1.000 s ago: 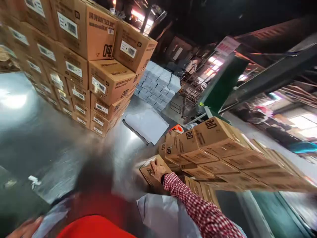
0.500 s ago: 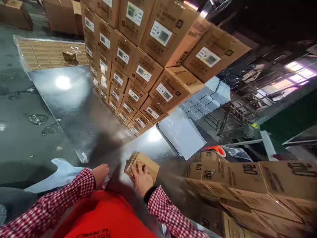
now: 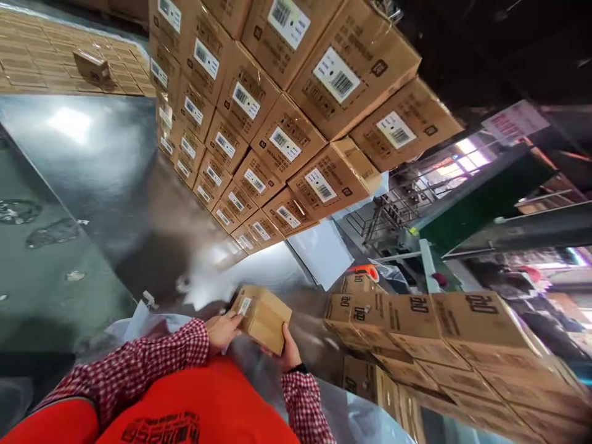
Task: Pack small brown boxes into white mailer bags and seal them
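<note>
I hold a small brown cardboard box (image 3: 261, 316) with a white barcode label between both hands, just above the shiny metal table (image 3: 115, 185). My left hand (image 3: 222, 330) presses its left end by the label. My right hand (image 3: 289, 353) cups it from below on the right. Both sleeves are red-and-white check, over a red apron. A grey plastic mailer bag (image 3: 139, 320) lies under my left forearm.
A tall stack of labelled cartons (image 3: 277, 117) rises across the table. Rows of small brown boxes (image 3: 439, 333) lie to the right, with an orange tape roll (image 3: 367, 271) and flat grey bags (image 3: 321, 250) behind. More flat boxes (image 3: 55, 61) sit at far left.
The box has come off the table and is now lifted and tilted between both hands. My left hand moved from the bag onto the box's labelled end.
</note>
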The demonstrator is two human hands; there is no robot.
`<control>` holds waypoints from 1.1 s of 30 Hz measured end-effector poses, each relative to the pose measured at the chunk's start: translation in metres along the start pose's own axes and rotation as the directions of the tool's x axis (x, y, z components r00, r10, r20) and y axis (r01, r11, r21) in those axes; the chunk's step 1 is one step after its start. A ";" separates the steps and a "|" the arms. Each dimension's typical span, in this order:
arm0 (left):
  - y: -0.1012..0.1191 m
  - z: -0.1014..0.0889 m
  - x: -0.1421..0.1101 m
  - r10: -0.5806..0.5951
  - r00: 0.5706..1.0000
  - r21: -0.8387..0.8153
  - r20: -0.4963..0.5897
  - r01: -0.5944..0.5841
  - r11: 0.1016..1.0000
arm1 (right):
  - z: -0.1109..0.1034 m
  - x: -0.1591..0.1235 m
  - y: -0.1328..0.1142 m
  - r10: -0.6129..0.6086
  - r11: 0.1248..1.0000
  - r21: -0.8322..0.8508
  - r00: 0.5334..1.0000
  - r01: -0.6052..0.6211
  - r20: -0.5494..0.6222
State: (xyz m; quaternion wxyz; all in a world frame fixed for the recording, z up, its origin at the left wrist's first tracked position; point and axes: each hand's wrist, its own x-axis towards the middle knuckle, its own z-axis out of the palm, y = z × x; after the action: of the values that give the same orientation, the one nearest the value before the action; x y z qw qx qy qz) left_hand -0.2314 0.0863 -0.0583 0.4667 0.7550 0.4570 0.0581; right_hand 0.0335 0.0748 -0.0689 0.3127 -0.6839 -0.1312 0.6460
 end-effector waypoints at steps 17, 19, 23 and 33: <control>0.038 0.008 -0.038 0.728 0.287 0.556 -0.623 -0.492 0.670 | 0.009 -0.007 0.001 -0.303 0.895 0.424 0.888 0.140 0.345; 0.038 0.007 -0.039 0.726 0.284 0.556 -0.626 -0.491 0.671 | 0.010 -0.006 0.002 -0.295 0.892 0.435 0.886 0.121 0.357; 0.035 0.006 -0.037 0.725 0.322 0.539 -0.609 -0.502 0.676 | 0.013 -0.008 0.000 -0.254 0.900 0.428 0.893 0.078 0.371; 0.010 0.016 -0.027 0.673 0.571 0.454 -0.471 -0.497 0.740 | 0.024 -0.017 -0.008 -0.244 0.929 0.338 0.935 0.150 0.257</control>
State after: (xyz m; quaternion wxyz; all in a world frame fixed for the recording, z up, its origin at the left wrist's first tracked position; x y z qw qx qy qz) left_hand -0.2324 0.0542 -0.0499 0.1393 0.8588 0.3057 0.3867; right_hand 0.0099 0.0767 -0.0496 0.4578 -0.5048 -0.1409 0.7181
